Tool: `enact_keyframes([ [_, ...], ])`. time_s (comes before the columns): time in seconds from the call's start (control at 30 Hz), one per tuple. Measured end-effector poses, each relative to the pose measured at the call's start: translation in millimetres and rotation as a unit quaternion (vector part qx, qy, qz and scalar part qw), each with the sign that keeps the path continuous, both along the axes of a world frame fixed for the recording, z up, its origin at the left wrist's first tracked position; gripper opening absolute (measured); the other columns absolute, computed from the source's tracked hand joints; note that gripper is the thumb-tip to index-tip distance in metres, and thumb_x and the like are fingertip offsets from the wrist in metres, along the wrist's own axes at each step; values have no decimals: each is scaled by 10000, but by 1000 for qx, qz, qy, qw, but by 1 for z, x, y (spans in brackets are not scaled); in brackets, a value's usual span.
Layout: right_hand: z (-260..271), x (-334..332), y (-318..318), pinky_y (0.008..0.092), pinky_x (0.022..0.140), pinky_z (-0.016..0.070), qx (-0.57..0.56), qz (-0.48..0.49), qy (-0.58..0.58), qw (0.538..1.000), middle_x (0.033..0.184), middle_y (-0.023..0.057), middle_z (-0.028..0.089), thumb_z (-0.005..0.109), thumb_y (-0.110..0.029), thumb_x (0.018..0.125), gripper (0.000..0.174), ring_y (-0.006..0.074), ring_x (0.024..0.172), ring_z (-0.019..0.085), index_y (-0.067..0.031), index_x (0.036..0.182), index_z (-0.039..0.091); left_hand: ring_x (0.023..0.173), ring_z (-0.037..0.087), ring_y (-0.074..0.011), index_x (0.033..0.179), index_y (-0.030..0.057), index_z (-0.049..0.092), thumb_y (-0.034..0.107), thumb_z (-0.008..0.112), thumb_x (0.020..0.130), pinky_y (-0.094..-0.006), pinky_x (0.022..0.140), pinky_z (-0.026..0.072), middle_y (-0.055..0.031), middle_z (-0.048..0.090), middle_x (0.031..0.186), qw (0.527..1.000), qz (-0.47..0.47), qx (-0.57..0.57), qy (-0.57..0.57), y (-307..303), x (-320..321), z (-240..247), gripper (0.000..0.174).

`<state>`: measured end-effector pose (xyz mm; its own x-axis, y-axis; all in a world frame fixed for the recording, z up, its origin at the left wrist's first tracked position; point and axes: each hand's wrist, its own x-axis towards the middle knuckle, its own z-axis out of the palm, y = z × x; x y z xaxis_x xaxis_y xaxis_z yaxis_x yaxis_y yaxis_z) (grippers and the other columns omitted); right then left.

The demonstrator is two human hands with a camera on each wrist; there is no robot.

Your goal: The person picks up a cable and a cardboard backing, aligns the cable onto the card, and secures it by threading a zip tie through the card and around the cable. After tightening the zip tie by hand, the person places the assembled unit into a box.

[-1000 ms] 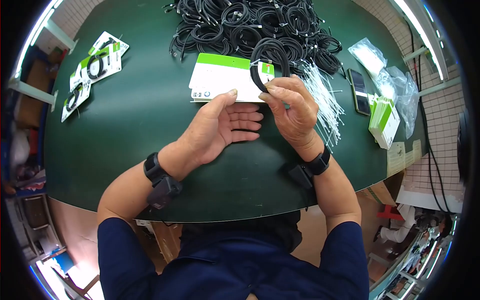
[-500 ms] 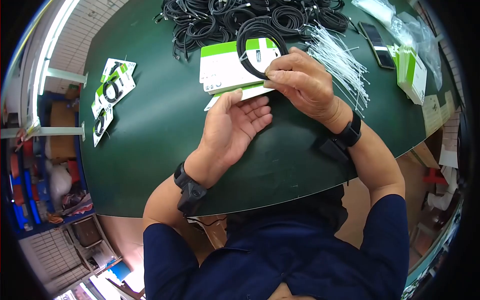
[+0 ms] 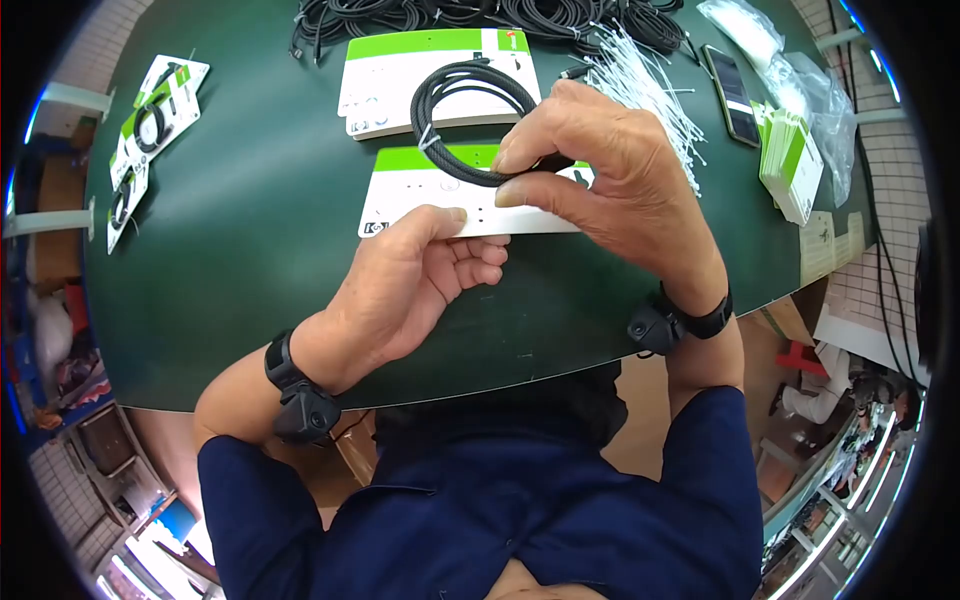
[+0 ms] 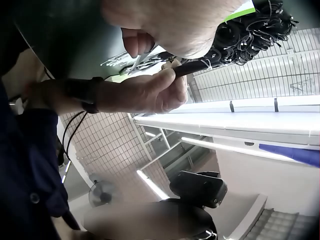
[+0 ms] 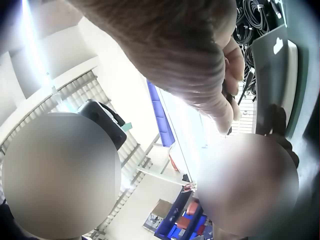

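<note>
Black cable coil, pinched in the right hand, overlaps, inward of the worktop's near edge, a card the left hand grips low, seemingly to keep its face free.

Dark green surface, front edge curved, pale scuffs near it. Along far side, heap of black coiled cables. Just nearer, stack of large white-and-green cards. To right, loose spread of thin white ties, then dark phone, clear plastic bags, bundle of small green-and-white cards, printed tan paper at edge. Left side: overlapping cards with black coils.
</note>
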<state>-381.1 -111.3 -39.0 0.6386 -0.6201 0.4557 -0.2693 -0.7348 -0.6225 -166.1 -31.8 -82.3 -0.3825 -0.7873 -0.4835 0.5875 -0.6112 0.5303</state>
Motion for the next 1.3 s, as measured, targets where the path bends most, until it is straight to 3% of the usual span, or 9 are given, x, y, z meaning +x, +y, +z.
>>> enact_keyframes([
  [0.27,-7,8,-6,336,730,511,-44,-1,-30,999,850,44,731,886,-47,726,203,208,800,654,-48,849,725,969,709,-226,1285,-64,612,118,546,1017,-371,857,588,-152,717,1108,962,-4,-239,-131,-18,-2,8,331],
  [0.4,-12,8,-9,331,733,510,-31,-11,-66,997,852,44,726,892,-57,727,200,207,805,656,-49,834,723,947,710,-225,1274,-66,620,126,559,1012,-367,852,590,-152,718,1093,957,-20,-268,-108,-27,2,-1,330],
  [0.57,-19,13,-7,321,713,516,-26,-18,-71,997,872,55,725,903,-65,725,209,206,813,662,-44,850,737,890,717,-218,1233,-53,639,158,584,1022,-340,767,597,-144,719,1058,961,2,-266,-71,-29,-3,-2,304],
  [0.7,-27,22,-2,309,697,523,-17,-24,-79,996,888,63,724,909,-68,729,219,198,812,669,-44,882,754,786,683,-171,1252,-9,607,258,567,1057,-299,637,554,-108,707,1039,943,36,-271,-189,-30,-7,1,333],
  [0.8,-33,27,0,294,687,532,-24,-20,-81,996,902,67,724,911,-71,733,231,193,806,680,-42,910,767,596,576,-86,1189,29,614,279,590,1061,-225,459,418,-49,675,919,934,79,-231,-262,-33,-7,-5,282],
  [0.93,-29,25,-3,265,689,551,4,0,-84,996,955,77,738,902,-60,753,245,185,804,705,-36,966,785,520,486,-44,1167,48,603,254,598,1060,-199,410,327,-17,645,862,942,130,-214,-224,-34,-8,0,233],
  [1.07,-28,19,-5,247,695,569,27,21,-83,996,1002,86,752,885,-34,768,270,171,814,720,-31,1022,795,528,486,-42,1183,49,591,250,589,1065,-201,412,323,-23,648,867,948,122,-203,-213,-34,-8,1,233],
  [1.17,-26,17,1,257,712,581,133,2,-73,988,1028,97,760,864,1,779,276,160,833,724,-30,1045,797,526,484,-43,1183,49,586,241,588,1066,-202,408,317,-26,647,867,955,114,-187,-199,-36,-9,2,225],
  [1.3,-27,17,0,267,726,589,111,9,-64,992,1026,97,760,853,17,782,272,151,837,724,-27,1045,796,522,483,-47,1176,49,583,222,590,1064,-205,404,313,-27,642,869,959,104,-188,-183,-37,-9,3,206],
])
